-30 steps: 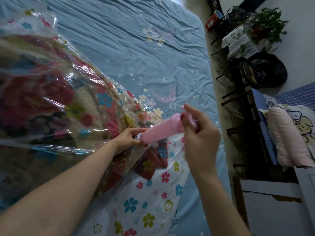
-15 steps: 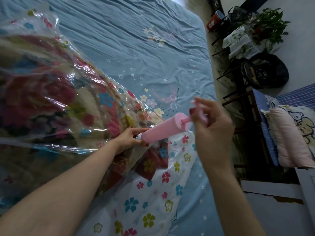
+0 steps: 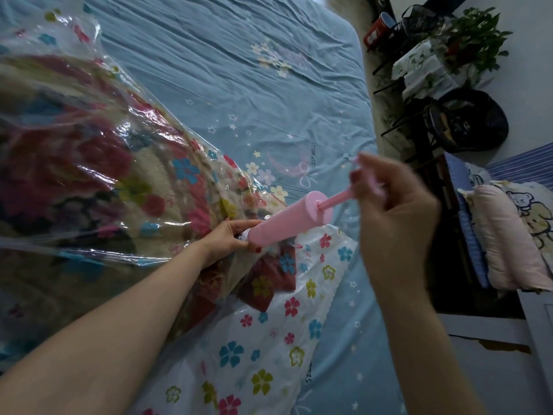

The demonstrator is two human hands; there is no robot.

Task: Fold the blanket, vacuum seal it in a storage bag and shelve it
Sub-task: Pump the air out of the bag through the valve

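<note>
A clear storage bag printed with small flowers lies on the blue bed sheet, with a folded floral blanket inside it. A pink hand pump is set against the bag, its white tip pointing at the bag's valve spot. My left hand grips the pump's lower end where it meets the bag. My right hand grips the pump's handle, and the pink plunger rod shows between barrel and hand.
The bed's right edge runs beside a dark floor gap. Beyond it stand a dark rack, a black bag, a potted plant, and a pink pillow on a blue striped cushion. A white cabinet edge sits lower right.
My right hand has pulled the handle away from the barrel to the right, drawing the plunger rod out. My left hand and the pump barrel have stayed in place.
</note>
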